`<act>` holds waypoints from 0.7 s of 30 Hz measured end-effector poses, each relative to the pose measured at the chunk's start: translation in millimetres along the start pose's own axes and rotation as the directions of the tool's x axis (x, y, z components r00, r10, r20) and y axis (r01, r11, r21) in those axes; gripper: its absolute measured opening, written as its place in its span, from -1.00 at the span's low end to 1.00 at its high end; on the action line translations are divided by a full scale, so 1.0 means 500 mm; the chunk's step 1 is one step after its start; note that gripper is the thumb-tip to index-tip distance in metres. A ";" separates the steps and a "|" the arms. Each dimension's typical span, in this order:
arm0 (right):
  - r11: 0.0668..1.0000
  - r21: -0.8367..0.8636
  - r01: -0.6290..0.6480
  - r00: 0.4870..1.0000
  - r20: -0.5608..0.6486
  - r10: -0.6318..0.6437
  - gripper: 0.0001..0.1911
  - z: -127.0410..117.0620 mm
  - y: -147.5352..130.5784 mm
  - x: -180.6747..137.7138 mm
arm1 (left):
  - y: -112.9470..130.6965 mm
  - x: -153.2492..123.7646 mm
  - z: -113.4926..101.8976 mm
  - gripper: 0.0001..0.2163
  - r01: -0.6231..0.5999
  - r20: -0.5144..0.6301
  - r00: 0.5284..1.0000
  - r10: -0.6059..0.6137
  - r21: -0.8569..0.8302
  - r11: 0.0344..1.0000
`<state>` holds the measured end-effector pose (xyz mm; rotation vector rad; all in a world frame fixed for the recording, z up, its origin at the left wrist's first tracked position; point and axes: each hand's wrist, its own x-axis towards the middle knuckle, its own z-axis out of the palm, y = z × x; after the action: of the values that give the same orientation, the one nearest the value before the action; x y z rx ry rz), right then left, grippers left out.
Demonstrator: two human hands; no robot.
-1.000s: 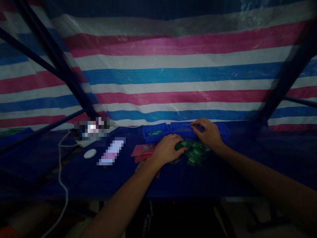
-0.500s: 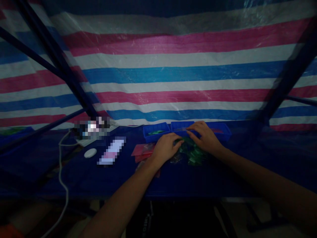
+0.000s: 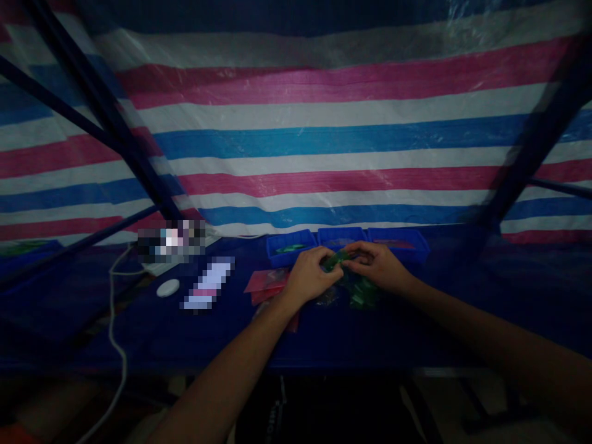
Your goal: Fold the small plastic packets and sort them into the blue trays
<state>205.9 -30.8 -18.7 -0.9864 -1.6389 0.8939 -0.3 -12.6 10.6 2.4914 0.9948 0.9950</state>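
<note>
My left hand [image 3: 311,272] and my right hand [image 3: 380,264] meet over the table, fingertips closed on a small green plastic bag [image 3: 335,260] between them. Just below my right hand lies a loose pile of similar green bags [image 3: 363,294]. Clear little bags [image 3: 327,298] sit beside that pile, under my left hand. Pinkish-red bags [image 3: 266,281] lie left of my left wrist, partly covered by the forearm. Dim light and blur hide what, if anything, is inside the green bag.
Behind my hands stand three blue trays in a row: the left tray [image 3: 269,246] has green pieces, the right tray [image 3: 423,253] reddish ones, the middle tray [image 3: 324,233] is partly hidden. Leftward are a white disc [image 3: 168,288], a blurred phone-like rectangle [image 3: 209,283] and a white cable [image 3: 112,320].
My right hand has come down from the middle tray toward my left hand. A green bag now shows lifted between the fingers of both hands.
</note>
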 end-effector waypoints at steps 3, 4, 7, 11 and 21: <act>1.000 0.030 -0.009 1.000 0.002 0.009 -0.61 0.005 0.003 -0.001 | 0.002 0.000 -0.001 -0.92 0.015 0.003 1.000 -0.015 0.016 1.000; 0.999 0.036 -0.008 1.000 0.004 0.008 -0.61 0.006 0.004 -0.001 | 0.003 -0.001 -0.001 -0.91 0.020 0.003 1.000 -0.020 0.023 1.000; 0.998 0.065 -0.008 1.000 0.020 0.007 -0.62 0.009 0.008 -0.002 | 0.004 -0.002 -0.002 -0.90 0.029 0.008 1.000 -0.029 0.031 0.999; 0.994 0.110 -0.017 0.998 0.055 0.011 -0.62 0.012 0.010 -0.003 | 0.000 -0.003 -0.002 -0.91 0.045 0.020 0.999 -0.044 -0.001 0.999; 0.993 0.114 -0.020 0.990 -0.135 0.036 -0.53 0.002 0.023 0.011 | -0.009 -0.002 -0.003 -0.76 0.092 -0.105 0.988 -0.114 -0.195 0.977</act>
<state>206.1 -21.1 -27.0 -0.9732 -1.4472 0.9076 -4.2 -9.8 9.2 2.2267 1.0018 1.1547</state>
